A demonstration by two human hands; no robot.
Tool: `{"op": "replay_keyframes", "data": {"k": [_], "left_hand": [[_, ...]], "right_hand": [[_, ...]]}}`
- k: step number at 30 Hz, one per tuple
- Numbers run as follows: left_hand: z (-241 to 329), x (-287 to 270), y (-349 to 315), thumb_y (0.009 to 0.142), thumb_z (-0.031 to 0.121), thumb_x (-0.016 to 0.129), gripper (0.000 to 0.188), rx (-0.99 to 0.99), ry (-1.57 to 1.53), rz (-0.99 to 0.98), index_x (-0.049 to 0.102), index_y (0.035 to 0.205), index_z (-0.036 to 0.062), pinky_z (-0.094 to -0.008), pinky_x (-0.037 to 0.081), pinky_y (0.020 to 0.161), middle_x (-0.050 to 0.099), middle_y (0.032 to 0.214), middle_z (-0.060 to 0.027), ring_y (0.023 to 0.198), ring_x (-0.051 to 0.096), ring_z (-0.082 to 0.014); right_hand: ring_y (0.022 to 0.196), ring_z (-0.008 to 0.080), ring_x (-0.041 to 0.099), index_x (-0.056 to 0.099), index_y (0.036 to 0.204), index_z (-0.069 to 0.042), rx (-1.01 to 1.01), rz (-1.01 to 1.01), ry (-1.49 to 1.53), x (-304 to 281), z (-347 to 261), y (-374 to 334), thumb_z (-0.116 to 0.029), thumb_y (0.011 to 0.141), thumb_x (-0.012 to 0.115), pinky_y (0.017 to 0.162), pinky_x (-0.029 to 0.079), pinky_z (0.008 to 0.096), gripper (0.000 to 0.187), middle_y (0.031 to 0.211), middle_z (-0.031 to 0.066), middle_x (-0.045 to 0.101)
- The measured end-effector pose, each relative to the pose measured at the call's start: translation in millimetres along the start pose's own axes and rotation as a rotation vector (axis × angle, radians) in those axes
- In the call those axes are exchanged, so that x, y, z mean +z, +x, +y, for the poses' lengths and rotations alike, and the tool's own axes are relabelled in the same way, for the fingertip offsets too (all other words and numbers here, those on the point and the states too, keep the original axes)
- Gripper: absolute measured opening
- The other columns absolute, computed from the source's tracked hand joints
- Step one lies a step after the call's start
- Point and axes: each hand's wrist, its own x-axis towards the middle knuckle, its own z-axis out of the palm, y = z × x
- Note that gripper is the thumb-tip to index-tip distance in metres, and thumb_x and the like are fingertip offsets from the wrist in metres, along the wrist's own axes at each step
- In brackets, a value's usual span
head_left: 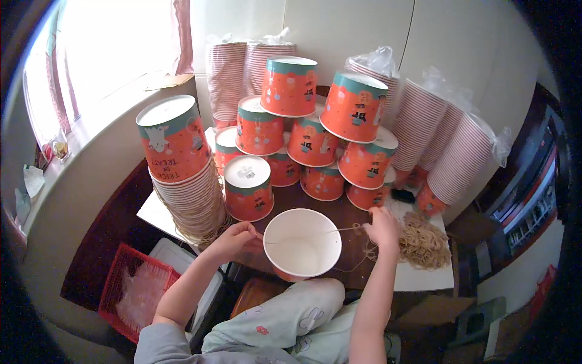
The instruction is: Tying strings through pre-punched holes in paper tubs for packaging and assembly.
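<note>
An orange paper bucket point(302, 233) with a white inside stands upright, mouth up, at the near edge of the table in front of me. A thin tan cord point(345, 229) runs across its mouth and on to the right. My right hand point(383, 227), right of the bucket, is closed with the cord pinched in its fingers. Beside the bucket's left wall, my left hand point(242, 235) has its fingers closed; what they grip is hidden. A heap of tan cords point(424, 246) lies on the table to the right of my right hand.
Upside-down orange buckets point(289, 85) are piled in tiers behind the work. A tall nested bucket stack point(185, 182) with cord handles stands at left. Wrapped bucket stacks point(418, 121) line the back and right. A red basket point(136, 291) sits low at left.
</note>
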Motion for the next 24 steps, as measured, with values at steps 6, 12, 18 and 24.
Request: {"op": "replay_keyframes", "data": {"k": [6, 12, 18, 24], "left_hand": [[8, 1, -12, 0.085, 0.010, 0.042, 0.005, -0.104, -0.192, -0.020, 0.045, 0.085, 0.0056, -0.0321, 0.047, 0.075, 0.056, 0.098, -0.0108, 0.084, 0.056, -0.0188], [27, 13, -20, 0.085, 0.011, 0.041, 0.008, 0.172, 0.253, -0.008, 0.046, 0.082, 0.0052, -0.0278, 0.039, 0.083, 0.057, 0.099, -0.0076, 0.090, 0.051, -0.0146], [58, 25, -23, 0.081, 0.005, 0.040, 0.005, 0.139, -0.138, -0.043, 0.044, 0.077, 0.0053, -0.0312, 0.039, 0.084, 0.058, 0.085, -0.0120, 0.086, 0.053, -0.0212], [66, 27, -9, 0.082, 0.009, 0.048, 0.004, 0.168, -0.200, -0.121, 0.047, 0.081, 0.0052, -0.0254, 0.042, 0.063, 0.052, 0.071, -0.0023, 0.063, 0.050, -0.0112]], "right_hand": [[0.073, 0.0244, 0.059, 0.054, 0.101, -0.004, -0.530, -0.336, 0.618, -8, -80, -32, -0.017, 0.078, 0.055, 0.067, 0.046, 0.0358, 0.027, 0.080, 0.0134, 0.059], [0.073, 0.0339, 0.058, 0.038, 0.120, -0.007, -0.679, -0.515, 0.464, 24, -114, -51, -0.023, 0.080, 0.049, 0.066, 0.044, 0.0428, 0.044, 0.082, 0.0183, 0.061], [0.079, 0.0352, 0.058, 0.047, 0.113, -0.005, -0.651, -0.504, 0.319, 49, -113, -44, -0.024, 0.080, 0.050, 0.071, 0.044, 0.0427, 0.038, 0.086, 0.0193, 0.060], [0.080, 0.0311, 0.059, 0.057, 0.095, -0.003, -0.596, -0.282, 0.471, 37, -109, -37, -0.020, 0.080, 0.051, 0.071, 0.046, 0.0385, 0.023, 0.088, 0.0161, 0.060]]}}
